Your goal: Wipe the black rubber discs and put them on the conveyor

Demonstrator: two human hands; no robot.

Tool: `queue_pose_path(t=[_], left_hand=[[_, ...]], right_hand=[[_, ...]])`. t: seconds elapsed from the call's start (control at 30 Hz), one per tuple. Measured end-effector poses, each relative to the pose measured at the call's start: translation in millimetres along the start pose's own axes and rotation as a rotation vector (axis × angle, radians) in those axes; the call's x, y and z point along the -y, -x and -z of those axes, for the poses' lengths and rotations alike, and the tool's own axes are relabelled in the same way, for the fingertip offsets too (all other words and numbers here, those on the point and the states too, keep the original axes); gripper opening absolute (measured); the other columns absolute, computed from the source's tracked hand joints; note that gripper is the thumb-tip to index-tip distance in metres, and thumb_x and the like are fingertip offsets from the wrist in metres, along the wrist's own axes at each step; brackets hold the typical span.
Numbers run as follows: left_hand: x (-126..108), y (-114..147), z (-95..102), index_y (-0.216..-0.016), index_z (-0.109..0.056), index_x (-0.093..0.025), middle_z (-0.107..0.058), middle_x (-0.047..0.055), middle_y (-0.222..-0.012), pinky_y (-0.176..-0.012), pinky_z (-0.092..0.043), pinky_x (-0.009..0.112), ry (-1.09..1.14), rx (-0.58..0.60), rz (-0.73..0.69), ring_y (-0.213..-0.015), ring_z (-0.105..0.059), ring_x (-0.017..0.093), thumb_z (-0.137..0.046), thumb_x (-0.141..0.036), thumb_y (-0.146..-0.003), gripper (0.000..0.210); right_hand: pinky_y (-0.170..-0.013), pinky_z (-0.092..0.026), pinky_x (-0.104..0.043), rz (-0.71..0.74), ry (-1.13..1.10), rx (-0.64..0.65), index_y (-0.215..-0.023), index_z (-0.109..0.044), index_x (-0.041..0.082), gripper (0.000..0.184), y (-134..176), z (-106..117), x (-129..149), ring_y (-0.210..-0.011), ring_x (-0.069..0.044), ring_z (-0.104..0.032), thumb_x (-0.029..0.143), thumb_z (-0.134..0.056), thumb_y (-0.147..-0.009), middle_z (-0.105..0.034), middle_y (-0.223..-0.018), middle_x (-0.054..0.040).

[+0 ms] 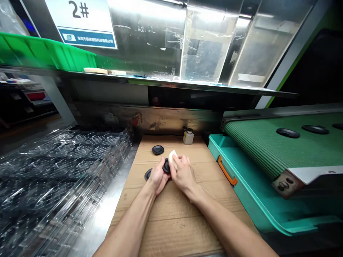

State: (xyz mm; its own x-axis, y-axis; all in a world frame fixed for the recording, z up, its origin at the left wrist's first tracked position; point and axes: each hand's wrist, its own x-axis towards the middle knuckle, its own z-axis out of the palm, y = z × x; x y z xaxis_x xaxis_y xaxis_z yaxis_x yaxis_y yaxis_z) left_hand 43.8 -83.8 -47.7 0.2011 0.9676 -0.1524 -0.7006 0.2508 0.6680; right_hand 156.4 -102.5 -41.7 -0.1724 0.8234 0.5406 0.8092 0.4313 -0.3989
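Observation:
My left hand (pixel 158 177) grips a round black plastic part (pixel 166 166) above the cardboard sheet (pixel 174 221). A white wiping pad (pixel 173 158) is pinched in my right hand (pixel 183 174), up against the black part. Part of that round piece is covered by my fingers. On the cardboard behind my hands lies a second black round part (pixel 158 150). Another black disc (pixel 148 174) sits just left of my left hand, partly hidden by it.
Stacked clear trays (pixel 66 171) with dark pieces stand at left. A small white bottle (pixel 188 136) stands at the cardboard's back edge. A teal bin (pixel 241 200) with an orange handle is at right, below a green conveyor belt (pixel 259 142) carrying black discs. A metal shelf (pixel 171 82) overhangs the back.

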Motion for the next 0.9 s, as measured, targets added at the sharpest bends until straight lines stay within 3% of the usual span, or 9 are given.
queue_pose_path(t=[0.17,0.33,0.43,0.53,0.73,0.9], left_hand=[[-6.7,2.1,-2.7,-0.11,-0.064,-0.01,-0.069,0.016,-0.112,-0.099,-0.048,0.04,0.086,-0.019,0.048,-0.109,-0.063,0.027,-0.044,-0.039,-0.093,0.038],[-8.3,0.0,-0.6,-0.103,-0.064,-0.01,-0.067,0.016,-0.113,-0.097,-0.049,0.044,0.094,-0.017,-0.034,-0.109,-0.062,0.025,-0.043,-0.033,-0.095,0.032],[-8.0,-2.7,3.0,-0.096,-0.064,-0.011,-0.068,0.015,-0.109,-0.094,-0.051,0.047,0.122,-0.029,0.003,-0.103,-0.063,0.024,-0.041,-0.033,-0.095,0.032],[-9.3,-5.5,7.1,-0.095,-0.064,-0.01,-0.068,0.015,-0.105,-0.092,-0.052,0.049,0.149,-0.048,0.015,-0.098,-0.064,0.023,-0.041,-0.034,-0.095,0.034],[-9.3,-7.9,8.3,-0.101,-0.064,-0.01,-0.068,0.016,-0.109,-0.092,-0.052,0.042,0.14,-0.061,-0.03,-0.103,-0.064,0.024,-0.039,-0.033,-0.096,0.035],[-0.8,-1.8,-1.3,-0.106,-0.063,-0.012,-0.068,0.014,-0.109,-0.095,-0.05,0.038,0.085,-0.021,-0.025,-0.105,-0.064,0.024,-0.046,-0.032,-0.094,0.029]], right_hand=[[-0.08,-0.047,-0.035,0.06,-0.002,0.02,-0.131,-0.052,0.022,0.042,3.9,-4.1,7.4,-0.097,-0.025,-0.049,0.03,-0.048,-0.089,-0.053,-0.109,-0.0124],[-0.09,-0.045,-0.038,-0.095,-0.131,-0.09,-0.123,-0.056,0.019,0.037,-13.3,-7.4,-19.9,-0.101,-0.024,-0.051,0.03,-0.051,-0.088,-0.056,-0.109,-0.0117],[-0.093,-0.044,-0.038,-0.129,-0.3,-0.102,-0.129,-0.05,0.018,0.05,-18.5,-0.8,-34.3,-0.106,-0.023,-0.053,0.033,-0.059,-0.082,-0.057,-0.116,-0.0115],[-0.086,-0.047,-0.035,-0.187,-0.42,-0.012,-0.127,-0.05,0.019,0.054,-18.2,10.0,-37.2,-0.097,-0.022,-0.059,0.035,-0.064,-0.077,-0.063,-0.11,-0.0083],[-0.06,-0.045,-0.024,-0.27,-0.698,0.232,-0.106,-0.064,0.016,0.033,-16.2,13.9,-26.0,-0.067,-0.015,-0.059,0.038,-0.054,-0.084,-0.067,-0.08,-0.0034],[-0.06,-0.045,-0.023,-0.334,-0.829,0.179,-0.104,-0.065,0.013,0.035,-14.5,1.4,-19.0,-0.068,-0.014,-0.058,0.039,-0.058,-0.081,-0.067,-0.082,-0.0043]])
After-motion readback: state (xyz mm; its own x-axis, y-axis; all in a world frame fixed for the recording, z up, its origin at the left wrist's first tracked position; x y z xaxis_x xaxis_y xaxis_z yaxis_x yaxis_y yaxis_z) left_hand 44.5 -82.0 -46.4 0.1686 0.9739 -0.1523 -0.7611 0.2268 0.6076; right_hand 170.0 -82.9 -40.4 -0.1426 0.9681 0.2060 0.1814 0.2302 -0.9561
